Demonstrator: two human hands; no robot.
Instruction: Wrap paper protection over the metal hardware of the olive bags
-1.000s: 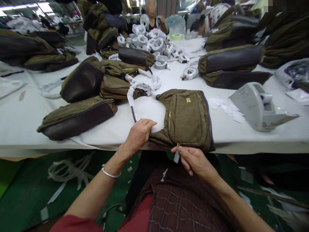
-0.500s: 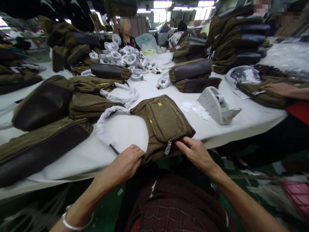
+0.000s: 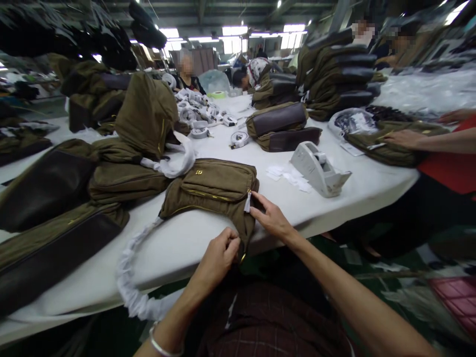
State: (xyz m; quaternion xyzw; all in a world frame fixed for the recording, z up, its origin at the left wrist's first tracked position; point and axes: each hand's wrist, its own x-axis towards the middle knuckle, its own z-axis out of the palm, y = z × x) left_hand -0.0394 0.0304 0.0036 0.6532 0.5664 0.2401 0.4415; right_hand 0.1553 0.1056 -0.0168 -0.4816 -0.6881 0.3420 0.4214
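Observation:
An olive corduroy shoulder bag [image 3: 215, 181] with gold zippers and a small gold emblem lies on the white-covered table, its near end over the edge. My left hand [image 3: 219, 250] is closed on that near end, where a bit of gold metal shows beneath the fingers. At the bag's right edge is my right hand [image 3: 273, 215], thumb and forefinger closed about the edge beside a white-wrapped zipper pull [image 3: 248, 202]. A white-wrapped strap [image 3: 130, 272] loops from the bag's left side down past the table edge, behind my left forearm.
A grey tape dispenser [image 3: 320, 171] and white paper slips [image 3: 288, 177] sit to the right. Olive bags with dark bases [image 3: 48, 248] crowd the left; more are stacked at the back [image 3: 338, 74]. Wrapped straps [image 3: 197, 109] lie heaped behind. A co-worker's hand [image 3: 405, 139] touches another bag.
The bag has turned so its emblem end points left. Its strap has swung down off the table edge. Both my hands have shifted, the left one rightward. An upright olive bag now shows behind left.

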